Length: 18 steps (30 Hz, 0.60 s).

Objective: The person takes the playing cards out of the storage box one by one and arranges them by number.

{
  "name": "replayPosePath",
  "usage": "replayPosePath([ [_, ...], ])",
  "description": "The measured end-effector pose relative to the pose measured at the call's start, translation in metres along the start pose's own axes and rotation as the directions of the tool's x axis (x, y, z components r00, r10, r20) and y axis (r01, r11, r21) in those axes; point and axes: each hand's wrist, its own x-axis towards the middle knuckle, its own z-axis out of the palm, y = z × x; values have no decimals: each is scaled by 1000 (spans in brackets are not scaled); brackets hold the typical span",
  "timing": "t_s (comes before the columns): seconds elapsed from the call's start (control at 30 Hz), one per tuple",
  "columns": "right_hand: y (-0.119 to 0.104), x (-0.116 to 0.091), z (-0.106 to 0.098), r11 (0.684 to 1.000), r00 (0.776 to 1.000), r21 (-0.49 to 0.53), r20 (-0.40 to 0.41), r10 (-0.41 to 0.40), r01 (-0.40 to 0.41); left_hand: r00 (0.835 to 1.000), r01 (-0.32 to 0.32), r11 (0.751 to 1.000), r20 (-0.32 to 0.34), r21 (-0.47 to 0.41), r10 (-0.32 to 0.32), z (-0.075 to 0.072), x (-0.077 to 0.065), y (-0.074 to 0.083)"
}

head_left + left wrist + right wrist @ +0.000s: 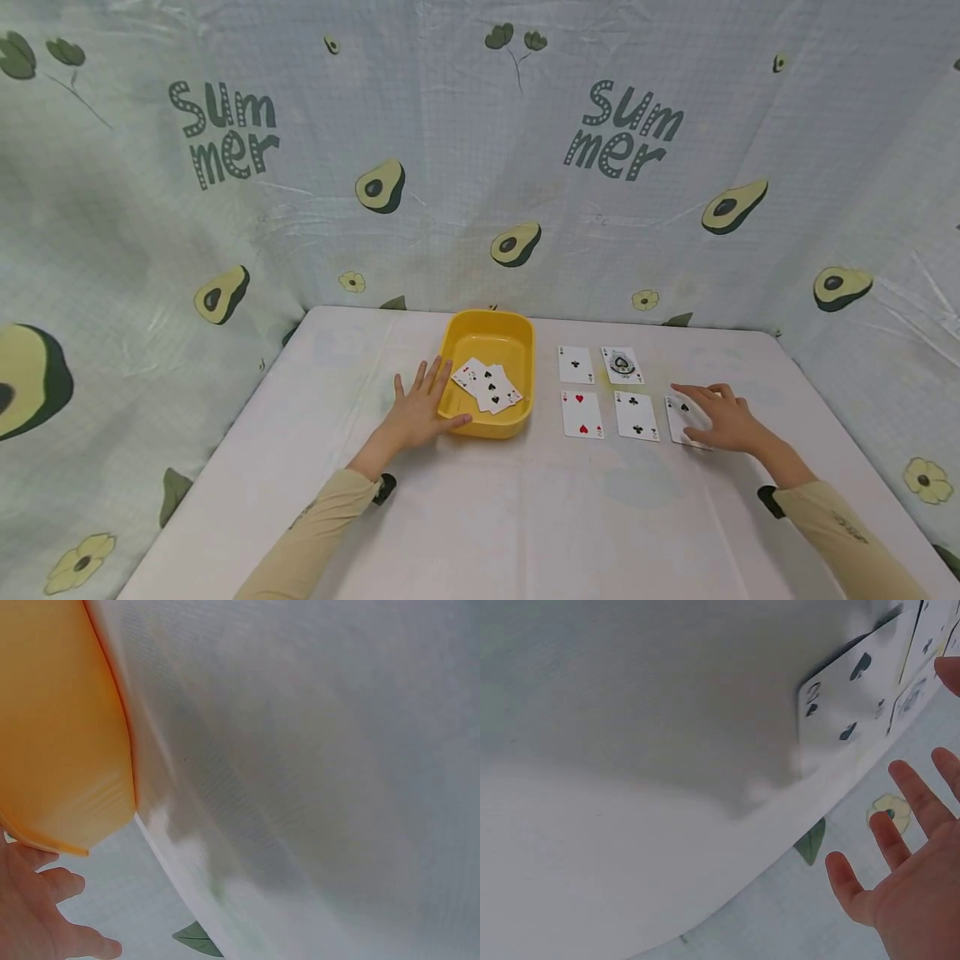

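Observation:
My left hand (412, 416) lies with fingers spread at the left rim of a yellow plastic tub (489, 325), the thumb over its front edge. Several playing cards, a spade card (492, 388) on top, lie overlapping inside. My right hand (727, 421) hovers with fingers apart over a two of spades (840, 705), hiding its right part in the head view. Left of that card lie a two of clubs (637, 416) and a two of hearts (582, 414). Behind them are an ace of clubs (576, 365) and an ornate ace of spades (622, 365).
A pale cloth covers the table (480, 517). Behind and beside it hangs a curtain (450, 108) printed with avocados, flowers and "summer". Dark bands (384, 489) sit at both sleeve cuffs.

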Motion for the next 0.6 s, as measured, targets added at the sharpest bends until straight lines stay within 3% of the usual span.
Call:
replayPosePath([
  [0.6,-64,45,-3,992,990,10,-57,-127,128,1000,12,1000,8,-2,-12,-2,0,2],
])
